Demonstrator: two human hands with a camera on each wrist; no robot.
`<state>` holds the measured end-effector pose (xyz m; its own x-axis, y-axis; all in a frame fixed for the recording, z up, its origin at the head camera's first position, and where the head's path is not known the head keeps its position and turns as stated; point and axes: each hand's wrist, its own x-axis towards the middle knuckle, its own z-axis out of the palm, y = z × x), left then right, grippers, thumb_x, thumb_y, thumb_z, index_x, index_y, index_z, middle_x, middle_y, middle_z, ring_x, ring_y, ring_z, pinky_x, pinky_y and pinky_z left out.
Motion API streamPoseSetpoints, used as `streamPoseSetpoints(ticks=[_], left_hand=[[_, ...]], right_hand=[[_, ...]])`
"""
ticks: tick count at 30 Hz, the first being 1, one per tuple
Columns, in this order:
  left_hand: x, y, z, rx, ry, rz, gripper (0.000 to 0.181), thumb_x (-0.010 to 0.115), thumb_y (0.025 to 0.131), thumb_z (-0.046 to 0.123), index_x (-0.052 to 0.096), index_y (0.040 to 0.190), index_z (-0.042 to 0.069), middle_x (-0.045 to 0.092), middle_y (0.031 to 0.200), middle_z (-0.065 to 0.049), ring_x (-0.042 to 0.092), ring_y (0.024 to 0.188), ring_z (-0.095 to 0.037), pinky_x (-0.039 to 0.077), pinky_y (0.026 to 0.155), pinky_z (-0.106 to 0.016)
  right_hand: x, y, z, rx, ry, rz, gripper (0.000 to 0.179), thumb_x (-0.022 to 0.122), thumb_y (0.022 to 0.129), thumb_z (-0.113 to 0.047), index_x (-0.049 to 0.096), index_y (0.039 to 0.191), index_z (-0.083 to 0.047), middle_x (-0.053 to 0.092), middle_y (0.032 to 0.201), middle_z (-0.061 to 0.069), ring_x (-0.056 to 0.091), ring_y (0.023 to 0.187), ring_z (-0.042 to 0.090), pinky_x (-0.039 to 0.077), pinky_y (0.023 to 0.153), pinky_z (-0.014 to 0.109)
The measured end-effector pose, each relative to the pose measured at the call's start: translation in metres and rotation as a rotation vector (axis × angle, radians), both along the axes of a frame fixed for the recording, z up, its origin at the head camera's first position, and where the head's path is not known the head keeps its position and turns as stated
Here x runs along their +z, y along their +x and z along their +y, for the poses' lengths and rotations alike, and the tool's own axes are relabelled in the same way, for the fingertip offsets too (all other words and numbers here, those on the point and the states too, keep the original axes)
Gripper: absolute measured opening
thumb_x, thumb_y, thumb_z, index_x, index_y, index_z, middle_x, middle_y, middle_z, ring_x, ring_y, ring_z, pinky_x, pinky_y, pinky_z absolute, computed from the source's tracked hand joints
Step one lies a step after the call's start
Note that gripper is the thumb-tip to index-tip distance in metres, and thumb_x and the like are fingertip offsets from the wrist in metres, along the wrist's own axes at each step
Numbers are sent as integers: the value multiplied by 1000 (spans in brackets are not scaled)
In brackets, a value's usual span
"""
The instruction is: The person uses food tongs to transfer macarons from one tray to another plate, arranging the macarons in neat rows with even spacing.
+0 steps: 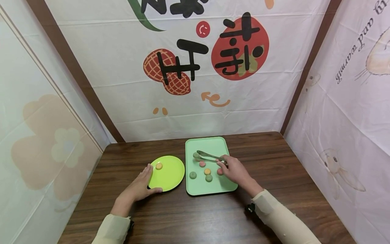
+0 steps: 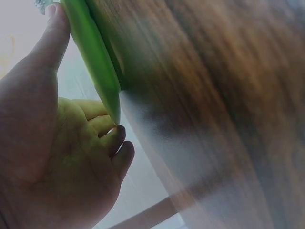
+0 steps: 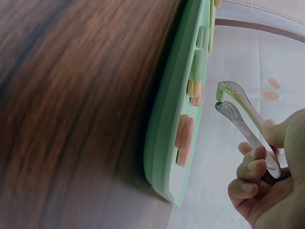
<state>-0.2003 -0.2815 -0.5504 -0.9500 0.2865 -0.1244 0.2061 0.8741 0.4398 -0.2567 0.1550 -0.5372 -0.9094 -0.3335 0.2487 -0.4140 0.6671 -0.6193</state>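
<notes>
My right hand [image 1: 235, 169] curled round tongs [image 1: 209, 155], long axis pointing 9–10 o'clock; tips on green macaron [image 1: 196, 155], over tray [image 1: 201, 188]. Plate [image 1: 169, 174] at macaron's 8 o'clock. Left hand [image 1: 139, 186] nearer plate: spread, touching rim.

head: bright, soft, even light; pale sheen on near tabletop [image 1: 210, 222]; wide-angle stretch at edges | left wrist: dim, hazy; left hand [image 2: 66, 152] backlit, shaded; whitish glare, blurred grain on tabletop | right wrist: muted; dark shadow beside tray [image 3: 162, 143]; tabletop soft
</notes>
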Motion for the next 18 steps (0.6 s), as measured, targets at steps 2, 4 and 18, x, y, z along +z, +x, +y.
streamPoseSetpoints(ticks=[2,4,18], left_hand=[[0,0,0,-3,-3,4,124,77,92,63,14,165,-14,8,174,-35,14,160,-53,21,128,-67],[0,0,0,-8,-9,12,124,77,92,63,14,165,-15,9,174,-35,15,160,-53,21,128,-67],[2,0,1,-19,-29,14,125,77,92,65,16,165,-15,11,173,-36,16,161,-52,20,129,-66]], right_hand=[[1,1,-2,5,-3,-10,19,68,108,-24,75,119,-10,75,98,1,71,85,12,58,68,38],[2,2,-4,15,-8,-22,19,67,109,-25,75,119,-10,75,95,0,70,82,11,58,68,37],[3,4,-19,81,23,-10,31,66,110,-28,72,128,-3,74,95,0,61,72,6,52,62,31]])
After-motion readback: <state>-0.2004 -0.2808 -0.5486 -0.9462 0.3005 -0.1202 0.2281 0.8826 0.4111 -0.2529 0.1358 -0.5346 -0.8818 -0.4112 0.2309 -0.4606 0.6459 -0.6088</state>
